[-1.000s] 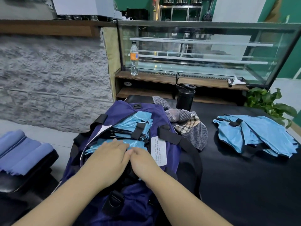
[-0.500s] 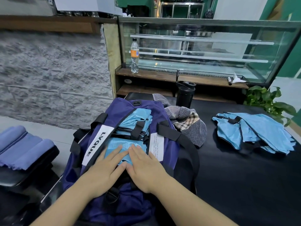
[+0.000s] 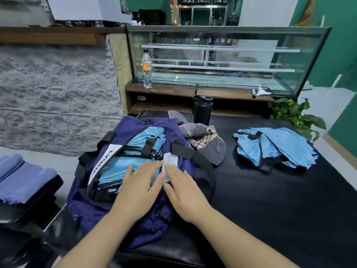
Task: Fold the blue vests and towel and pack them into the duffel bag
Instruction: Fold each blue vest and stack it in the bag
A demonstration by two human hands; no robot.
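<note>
Far left, folded purple-blue cloth (image 3: 21,176) lies on a dark seat, apart from the table; whether it belongs to the job cannot be told. On the black table (image 3: 270,209) the navy duffel bag (image 3: 100,206) sits open at the left end, with folded blue vests (image 3: 125,167) stacked inside, black straps showing across the stack. The person's left hand (image 3: 139,188) lies flat on the top vest near the bag's front edge, fingers straight and spread, pressing down and curled round nothing. Just beside it the right hand (image 3: 185,192) is likewise flat, fingers extended, its tips touching the white label (image 3: 170,163) on the bag's right rim; it grips nothing. Behind the bag and touching it, the grey checked towel (image 3: 202,140) lies bunched and unfolded, with a black bottle (image 3: 201,110) standing beyond it. Further right, well apart from the bag, a loose heap of blue vests (image 3: 274,147) lies on the table, not yet folded. A plant (image 3: 295,117) stands at the far right corner. Judgement: the task is partway done. Several vests are packed, the hands seem to be flattening that stack, and the heap on the right and the towel remain to be folded and packed.
</note>
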